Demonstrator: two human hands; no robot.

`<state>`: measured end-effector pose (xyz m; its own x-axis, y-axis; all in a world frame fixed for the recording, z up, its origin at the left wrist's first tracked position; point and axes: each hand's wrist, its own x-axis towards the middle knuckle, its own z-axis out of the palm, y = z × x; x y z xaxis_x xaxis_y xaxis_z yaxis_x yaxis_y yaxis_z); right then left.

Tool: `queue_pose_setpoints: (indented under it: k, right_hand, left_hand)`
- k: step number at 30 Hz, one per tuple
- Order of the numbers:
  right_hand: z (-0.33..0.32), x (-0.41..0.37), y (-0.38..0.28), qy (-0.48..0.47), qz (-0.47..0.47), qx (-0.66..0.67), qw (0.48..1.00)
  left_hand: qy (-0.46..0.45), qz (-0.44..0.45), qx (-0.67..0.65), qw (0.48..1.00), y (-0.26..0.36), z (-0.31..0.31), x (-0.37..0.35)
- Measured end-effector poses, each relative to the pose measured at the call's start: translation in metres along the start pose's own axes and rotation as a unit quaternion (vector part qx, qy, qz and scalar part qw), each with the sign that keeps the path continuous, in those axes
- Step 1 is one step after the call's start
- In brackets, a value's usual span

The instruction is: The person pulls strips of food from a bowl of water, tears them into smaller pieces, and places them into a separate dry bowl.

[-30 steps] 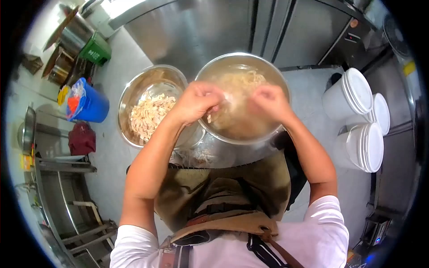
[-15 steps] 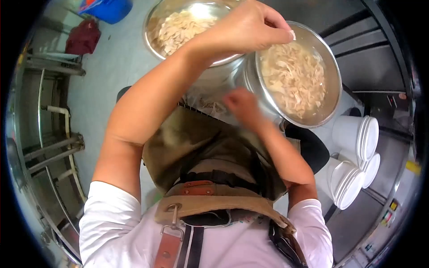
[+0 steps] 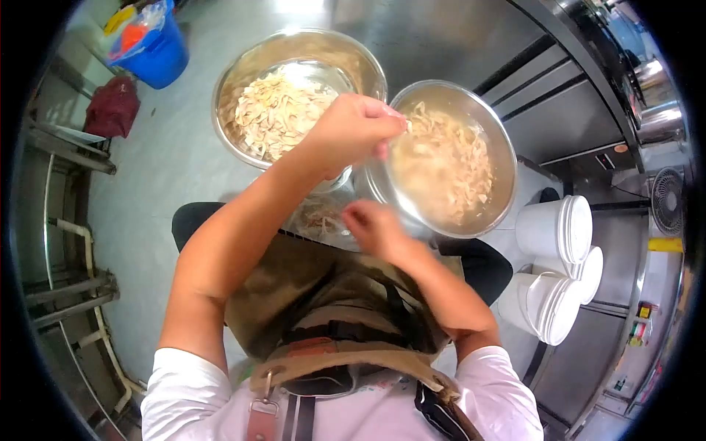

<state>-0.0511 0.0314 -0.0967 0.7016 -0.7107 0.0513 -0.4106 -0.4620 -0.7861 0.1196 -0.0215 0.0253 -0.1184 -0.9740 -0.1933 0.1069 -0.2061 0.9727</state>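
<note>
My left hand [image 3: 351, 134] is closed in a pinch at the left rim of the right-hand metal bowl [image 3: 506, 158]. A small pale piece [image 3: 408, 126] shows at its fingertips. That bowl holds cloudy water with pale, thin food strips [image 3: 471, 165] in it. Left of it, a second metal bowl [image 3: 224, 110] contains a heap of similar strips [image 3: 272, 110], partly behind my left hand. My right hand [image 3: 373, 226], fingers curled together, hovers beside a clear plastic bag [image 3: 312, 219] with brownish scraps. What the right fingers hold, if anything, is too small to make out.
White lidded buckets [image 3: 553, 228] stand on the floor at right. A blue bin [image 3: 160, 55] and a dark red bag [image 3: 112, 108] are at upper left. Metal racks [image 3: 70, 301] line the left side; a steel counter frame [image 3: 562, 88] runs along the right.
The view has shifted, so both bowls appear lower and farther left. My left hand has come down near the right bowl's left rim. My right hand stays low by the bag.
</note>
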Motion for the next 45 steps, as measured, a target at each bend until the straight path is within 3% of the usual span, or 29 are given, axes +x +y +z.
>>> queue_pose_setpoints:
  k: [3,7,10,13,16,19,22,25,28,32,34,36,40,43,45]
  right_hand:
    - [-0.076,-0.004,-0.037,0.268,-0.044,0.045,0.961]
    - [-0.14,0.011,-0.049,0.196,-0.04,-0.001,0.98]
    - [-0.161,0.007,-0.048,0.134,0.007,0.152,0.979]
    - [-0.174,-0.002,-0.065,0.11,0.036,0.09,0.989]
    - [-0.181,-0.01,-0.059,0.102,-0.004,-0.019,0.995]
    - [-0.185,-0.016,-0.059,0.089,0.043,-0.018,0.995]
    - [-0.183,-0.021,-0.055,0.127,0.033,0.021,0.991]
    - [-0.183,-0.022,-0.045,0.133,0.038,0.12,0.983]
    - [-0.185,-0.022,-0.037,0.173,0.055,0.227,0.957]
    - [-0.186,-0.025,-0.029,0.208,0.063,0.272,0.937]
    - [-0.181,-0.024,-0.042,0.172,0.076,0.24,0.952]
    - [-0.18,-0.024,-0.058,0.158,0.102,0.176,0.966]
    - [-0.171,-0.005,-0.062,0.246,-0.018,0.149,0.958]
    - [-0.18,0.006,-0.059,0.204,-0.013,0.203,0.958]
    - [-0.191,0.009,-0.065,0.175,-0.039,0.247,0.952]
  left_hand:
    - [-0.018,0.031,0.022,0.999,-0.005,0.012,0.002]
    - [-0.108,0.016,0.041,0.993,0.009,0.035,-0.002]
    - [-0.129,-0.025,0.007,0.991,0.018,0.044,-0.005]
    - [-0.121,-0.03,0.066,0.99,0.02,0.051,-0.01]
    - [-0.132,0.02,0.202,0.97,0.017,0.059,-0.011]
    - [-0.114,0.106,0.289,0.945,0.025,0.07,-0.015]
    - [-0.103,0.117,0.305,0.94,0.03,0.074,-0.017]
    - [-0.157,0.022,0.175,0.972,0.033,0.073,-0.018]
    - [-0.156,0.014,0.048,0.986,0.025,0.064,-0.014]
    - [-0.117,-0.015,-0.065,0.991,0.026,0.054,-0.012]
    - [-0.111,-0.03,-0.099,0.988,0.03,0.061,-0.014]
    - [-0.08,0.018,-0.104,0.991,0.027,0.066,-0.008]
    - [-0.033,0.114,-0.081,0.99,0.038,0.082,-0.003]
    - [-0.041,0.136,0.01,0.99,0.061,0.093,-0.007]
    - [-0.058,0.15,-0.003,0.987,0.067,0.092,0.0]
